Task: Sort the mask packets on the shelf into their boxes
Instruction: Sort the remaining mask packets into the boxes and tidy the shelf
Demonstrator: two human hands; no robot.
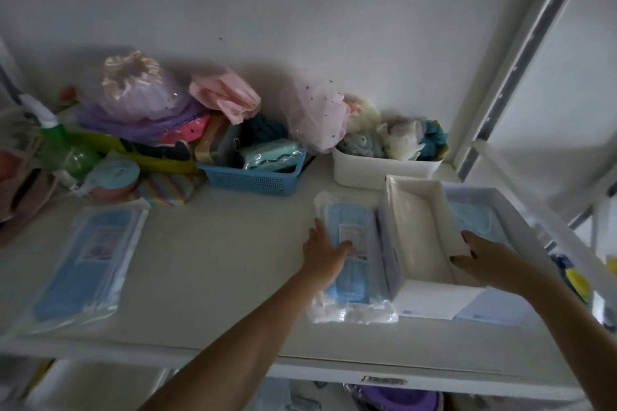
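Packets of blue masks lie flat on the white shelf (207, 264). One packet (359, 280) sits mid-shelf, touching the left wall of an open white box (419, 230); its long axis runs from the shelf's front edge toward the back wall, parallel to the box, with a small white label (355, 242) facing up near its far half. The crinkled clear end of its wrapper points toward the front edge.

The left hand (325, 252) rests on this packet, fingers straight and spread, palm down over the left edge and the label; it presses rather than pinches. The right hand (484, 255) lies on the right wall of the box, fingers loosely extended, thumb reaching over the rim into the box; whether it truly grips the wall I cannot tell.

The box stands lengthwise in the same front-to-back direction, its inside bare and white, with a flap (434, 302) folded out toward the front. Just right of it is a second box (521, 207) holding blue masks.

A second packet (90, 260) lies well apart at the left of the shelf, long axis also roughly front to back, leaning slightly right at its far end.

Along the back stand a blue basket (250, 178) and a white tub (377, 170), both filled with soft items.
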